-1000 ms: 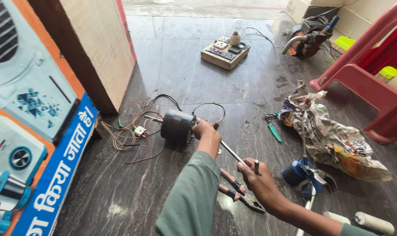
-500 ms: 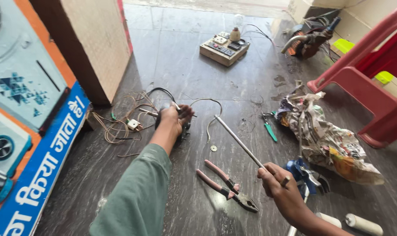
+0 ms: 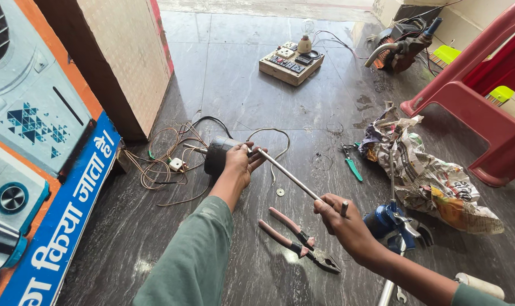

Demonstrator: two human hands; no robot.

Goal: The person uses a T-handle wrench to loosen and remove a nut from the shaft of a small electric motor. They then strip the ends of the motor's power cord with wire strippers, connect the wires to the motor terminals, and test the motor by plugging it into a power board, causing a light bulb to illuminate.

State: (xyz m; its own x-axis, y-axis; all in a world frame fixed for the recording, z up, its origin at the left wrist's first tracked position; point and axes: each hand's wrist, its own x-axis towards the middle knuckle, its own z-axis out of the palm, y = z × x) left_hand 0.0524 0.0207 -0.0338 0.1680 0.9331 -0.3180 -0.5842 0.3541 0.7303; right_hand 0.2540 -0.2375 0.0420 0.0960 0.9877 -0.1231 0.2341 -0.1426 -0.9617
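Rod brought to the motor's end, both hands engaged.

Head view: half a second ago the right hand (image 3: 339,220) held the long metal rod (image 3: 288,177) clear of the work; now its far tip meets the dark cylindrical motor (image 3: 216,156), so the two look lined up for driving or fitting. Left hand (image 3: 240,161) grip closed over the motor's near end; right grip closed on the rod's near end. Motor lies on its side on the floor (image 3: 257,96), tangled copper wires (image 3: 164,164) at its left, pink-handled pliers (image 3: 300,241) near the right hand.
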